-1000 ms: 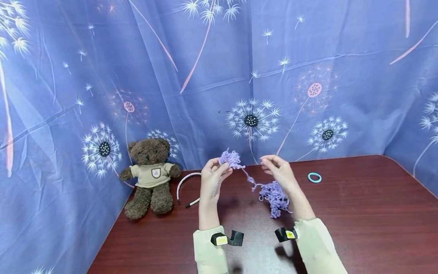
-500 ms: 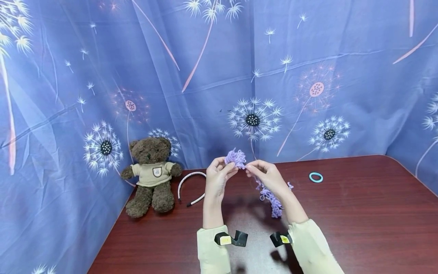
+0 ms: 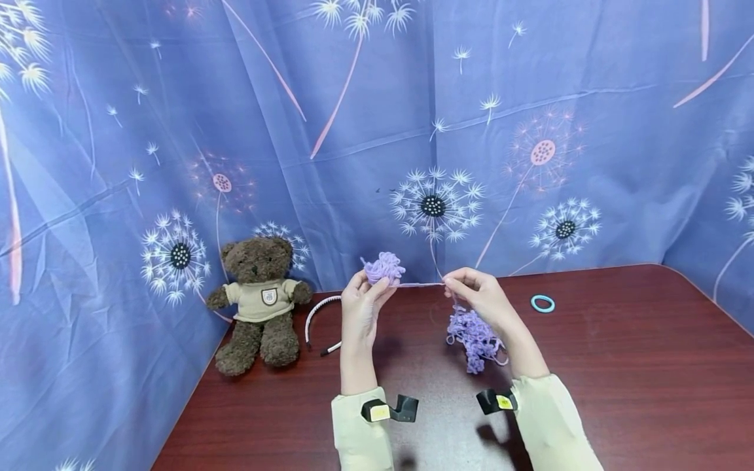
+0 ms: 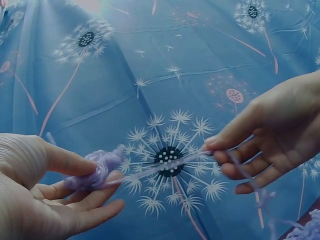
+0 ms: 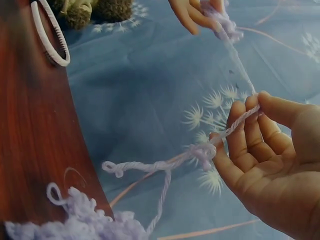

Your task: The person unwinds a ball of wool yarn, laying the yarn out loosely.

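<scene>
A small wound bundle of purple yarn (image 3: pixel 385 267) is held by the left hand (image 3: pixel 362 307), pinched between thumb and fingers. From it a strand of yarn (image 4: pixel 150 172) runs taut across to the right hand (image 3: pixel 480 296). There the thumb and fingertips pinch the strand, as the right wrist view shows (image 5: pixel 265 145). Below the right hand the strand hangs down with loops and kinks. It leads to a loose tangled heap of purple yarn (image 3: pixel 473 337) on the table. Part of that heap is hidden behind the right forearm.
A brown teddy bear (image 3: pixel 259 304) in a beige shirt sits at the table's left, against a blue dandelion-print cloth (image 3: pixel 353 196). A white headband (image 3: pixel 315 314) lies beside it, partly behind the left arm. A turquoise ring (image 3: pixel 542 303) lies at the back right of the reddish-brown table (image 3: pixel 636 366).
The right hand came in to the bundle and took the strand there, then drew away rightward. The strand now stretches between both hands. The left hand shifted slightly right, then back left.
</scene>
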The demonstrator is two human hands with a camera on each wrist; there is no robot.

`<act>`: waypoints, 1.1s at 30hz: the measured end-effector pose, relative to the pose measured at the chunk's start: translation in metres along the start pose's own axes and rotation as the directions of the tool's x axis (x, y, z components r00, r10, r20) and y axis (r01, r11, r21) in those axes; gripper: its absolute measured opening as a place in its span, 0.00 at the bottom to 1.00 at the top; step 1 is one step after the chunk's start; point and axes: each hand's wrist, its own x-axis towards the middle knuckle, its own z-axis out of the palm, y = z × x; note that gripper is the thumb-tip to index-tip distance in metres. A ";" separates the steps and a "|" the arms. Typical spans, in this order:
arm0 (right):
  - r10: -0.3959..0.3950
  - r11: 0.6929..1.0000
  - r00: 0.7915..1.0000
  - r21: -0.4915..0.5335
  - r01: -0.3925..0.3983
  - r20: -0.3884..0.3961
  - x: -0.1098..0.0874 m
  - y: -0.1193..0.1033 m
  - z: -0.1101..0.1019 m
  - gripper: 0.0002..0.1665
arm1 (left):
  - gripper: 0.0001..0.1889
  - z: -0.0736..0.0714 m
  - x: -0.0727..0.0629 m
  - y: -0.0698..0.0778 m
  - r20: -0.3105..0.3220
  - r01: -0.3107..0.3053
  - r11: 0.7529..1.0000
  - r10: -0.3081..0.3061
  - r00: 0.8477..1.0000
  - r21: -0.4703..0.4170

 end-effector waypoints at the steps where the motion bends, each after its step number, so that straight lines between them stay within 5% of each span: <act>1: 0.002 1.000 1.000 0.001 -0.002 -0.002 -0.001 0.000 -0.002 0.13 | 0.14 -0.001 0.000 0.000 0.004 -0.001 1.000 0.000 1.000 0.004; 6: 0.017 0.999 1.000 0.049 -0.016 -0.024 -0.003 0.001 -0.013 0.03 | 0.12 -0.007 -0.001 0.001 0.020 0.011 0.999 -0.012 1.000 0.033; 18: -0.011 0.961 0.988 0.271 0.053 -0.155 -0.009 0.006 -0.044 0.06 | 0.10 -0.011 -0.002 0.004 0.091 0.041 0.999 -0.044 0.995 0.036; 33: -0.023 0.877 0.948 0.449 0.171 -0.316 -0.019 0.016 -0.079 0.07 | 0.08 -0.033 0.001 0.014 -0.073 0.030 0.999 -0.028 0.997 0.038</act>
